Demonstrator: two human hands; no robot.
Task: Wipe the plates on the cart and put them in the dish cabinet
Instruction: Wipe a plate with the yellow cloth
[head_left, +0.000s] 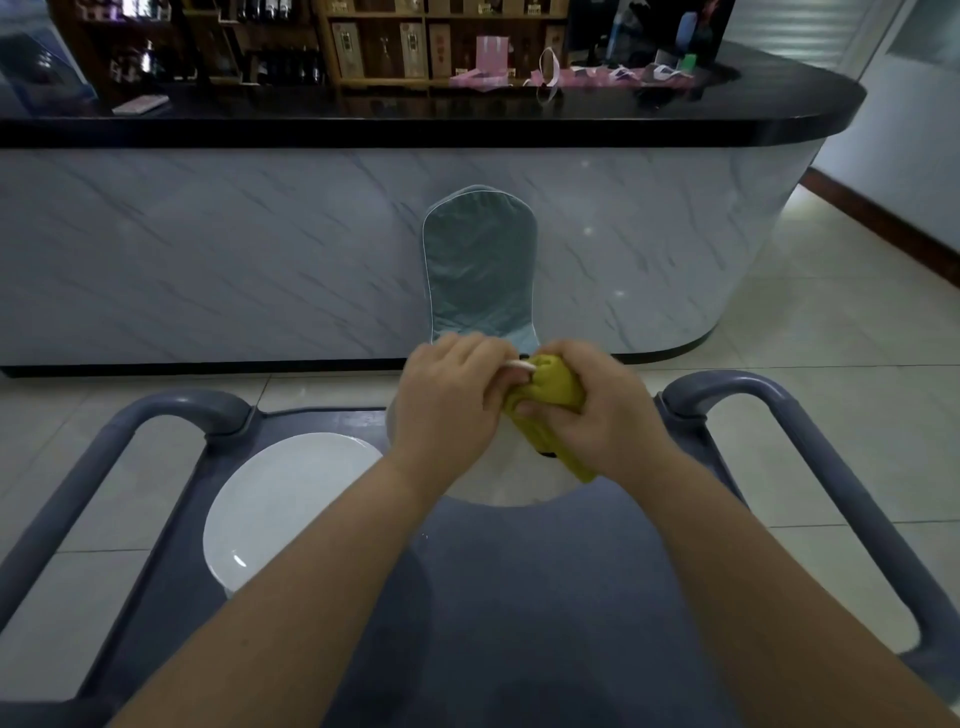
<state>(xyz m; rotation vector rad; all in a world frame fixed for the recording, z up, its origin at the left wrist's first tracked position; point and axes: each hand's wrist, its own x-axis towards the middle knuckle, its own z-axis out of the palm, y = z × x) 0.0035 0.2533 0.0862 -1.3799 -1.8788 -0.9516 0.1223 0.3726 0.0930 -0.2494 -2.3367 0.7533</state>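
The fingers (498, 387) of the left hand (447, 410) are pinching the far rim of a white plate (511, 483), holding it tilted up over the far edge of the cart (519, 597), while the right hand (605, 415) is closing around a bunched yellow cloth (550, 402) and pressing it against the plate's face just beside the left fingers. The cloth is lying to the right of the gripped rim, so the right hand is nearer for wiping. A second plate (280, 504) is resting flat near the cart's left edge, well apart from both hands and apparently not yet wiped.
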